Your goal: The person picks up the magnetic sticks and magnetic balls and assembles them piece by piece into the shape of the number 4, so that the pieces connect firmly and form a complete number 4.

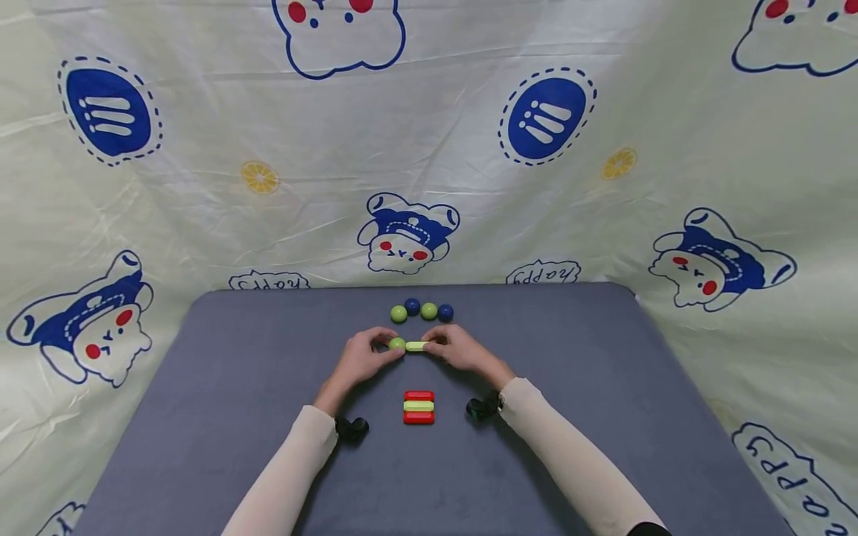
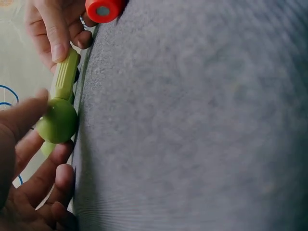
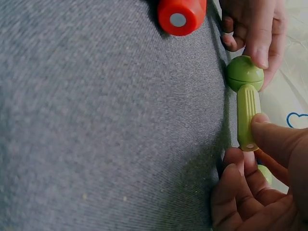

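Wearing pale sleeves (image 1: pixel 281 476) nearest the camera, stretched forward over a grey table (image 1: pixel 167 447), with a small black device (image 1: pixel 353 429) at the left wrist and a matching black device (image 1: pixel 484 408) at the right. Grasping a green ball (image 1: pixel 398 344) between thumb and fingers of the left hand (image 1: pixel 362 357). Pinching the right end of a yellow-green stick (image 1: pixel 415 346) with the right hand (image 1: pixel 462 348). Holding ball and stick end to end, touching, between the two hands, near the middle of the far half of the table; cannot tell whether resting on the cloth or just above. Showing grooves along the stick and a seam round the ball in the right wrist view. Lying closer in, between the forearms: a red stick (image 1: pixel 418 418), a second yellow-green stick (image 1: pixel 418 406) and another red stick (image 1: pixel 419 395), close side by side. Set beyond the hands in a loose row, from the left: green, blue, green and blue balls (image 1: pixel 429 311). Hung behind the table, a pale printed sheet (image 1: pixel 456 149) with blue cartoon figures and orange slices.
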### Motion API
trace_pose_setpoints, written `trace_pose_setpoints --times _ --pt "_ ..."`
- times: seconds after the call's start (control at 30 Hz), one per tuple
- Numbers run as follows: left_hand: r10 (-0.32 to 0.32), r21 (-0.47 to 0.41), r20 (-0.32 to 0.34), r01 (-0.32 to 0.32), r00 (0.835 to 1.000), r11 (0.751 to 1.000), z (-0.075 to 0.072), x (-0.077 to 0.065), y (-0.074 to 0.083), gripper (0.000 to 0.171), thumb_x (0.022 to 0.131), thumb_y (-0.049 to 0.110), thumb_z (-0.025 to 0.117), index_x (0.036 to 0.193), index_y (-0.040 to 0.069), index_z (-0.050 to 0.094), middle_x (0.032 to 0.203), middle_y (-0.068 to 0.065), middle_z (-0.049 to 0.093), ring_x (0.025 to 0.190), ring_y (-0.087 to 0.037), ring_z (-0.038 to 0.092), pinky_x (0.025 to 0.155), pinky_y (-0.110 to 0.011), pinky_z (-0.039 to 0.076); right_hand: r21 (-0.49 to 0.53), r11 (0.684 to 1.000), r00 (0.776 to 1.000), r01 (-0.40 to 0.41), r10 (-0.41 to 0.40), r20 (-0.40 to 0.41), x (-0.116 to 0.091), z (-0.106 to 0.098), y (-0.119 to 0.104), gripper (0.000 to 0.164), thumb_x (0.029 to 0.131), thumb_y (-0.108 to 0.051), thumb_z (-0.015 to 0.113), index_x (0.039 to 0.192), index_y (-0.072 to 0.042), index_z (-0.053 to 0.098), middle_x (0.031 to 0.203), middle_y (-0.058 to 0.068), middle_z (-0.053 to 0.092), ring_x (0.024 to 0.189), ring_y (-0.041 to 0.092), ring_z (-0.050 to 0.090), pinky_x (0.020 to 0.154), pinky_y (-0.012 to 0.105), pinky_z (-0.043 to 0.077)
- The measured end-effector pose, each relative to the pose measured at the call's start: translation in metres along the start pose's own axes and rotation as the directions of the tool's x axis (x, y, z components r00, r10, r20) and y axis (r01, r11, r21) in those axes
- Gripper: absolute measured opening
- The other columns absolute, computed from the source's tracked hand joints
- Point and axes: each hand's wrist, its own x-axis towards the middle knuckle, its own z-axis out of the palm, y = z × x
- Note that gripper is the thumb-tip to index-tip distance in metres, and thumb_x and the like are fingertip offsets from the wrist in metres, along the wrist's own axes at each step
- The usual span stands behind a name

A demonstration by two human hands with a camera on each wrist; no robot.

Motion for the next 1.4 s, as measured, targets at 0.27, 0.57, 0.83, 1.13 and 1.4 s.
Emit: trace_pose_setpoints --times 0.27,0.57,0.83,1.13,1.4 --pt "0.009 -0.046 -0.036 -0.01 0.999 0.999 0.005 -0.003 -0.006 0.029 0.089 0.028 0.082 0.115 0.015 0.076 0.104 -0.005 0.076 0.066 -0.012 0.049 0.062 -0.025 0.039 0.038 0.999 0.999 -0.037 0.037 0.008 -0.001 -0.009 -0.001 0.023 0.102 -0.022 0.066 0.117 -0.006 0.072 0.103 0.007 0.07 0.079 0.014 0.061 0.066 0.028 0.054" --pt "0.009 -0.05 -0.028 -0.01 1.0 0.999 0.003 -0.005 -0.01 0.029 0.09 0.028 0.082 0.115 0.015 0.076 0.104 -0.004 0.075 0.065 -0.012 0.048 0.062 -0.024 0.038 -0.043 0.997 0.988 -0.067 0.061 -0.143 0.004 -0.043 -0.002 0.029 0.101 -0.023 0.067 0.124 -0.005 0.07 0.111 0.013 0.07 0.1 0.028 0.068 0.075 0.037 0.056" --pt "-0.002 -0.018 -0.013 0.001 1.0 1.0 0.0 -0.003 -0.009 0.03 0.09 0.028 0.081 0.117 0.015 0.075 0.106 -0.004 0.074 0.071 -0.013 0.051 0.066 -0.026 0.04 -0.015 0.992 0.958 -0.127 0.119 -0.26 0.004 -0.055 0.013 0.041 0.1 -0.024 0.068 0.137 -0.006 0.063 0.127 0.018 0.067 0.117 0.037 0.066 0.09 0.048 0.056" --pt "-0.007 -0.023 -0.009 0.007 1.0 1.0 -0.001 0.001 -0.008 0.03 0.09 0.028 0.081 0.116 0.014 0.075 0.106 -0.005 0.075 0.074 -0.013 0.053 0.069 -0.026 0.041 -0.031 0.982 0.949 -0.184 0.17 -0.267 0.012 -0.046 0.026 0.052 0.099 -0.026 0.069 0.146 -0.008 0.054 0.135 0.021 0.063 0.123 0.038 0.062 0.08 0.041 0.057" --pt "-0.005 0.002 0.008 0.005 1.0 1.0 0.0 0.004 -0.009 0.03 0.091 0.031 0.08 0.116 0.015 0.074 0.105 -0.003 0.074 0.079 -0.014 0.054 0.071 -0.027 0.042 -0.033 0.981 0.947 -0.194 0.178 -0.266 0.015 -0.041 0.024 0.053 0.099 -0.026 0.07 0.146 -0.008 0.054 0.134 0.02 0.063 0.118 0.035 0.061 0.076 0.037 0.056"
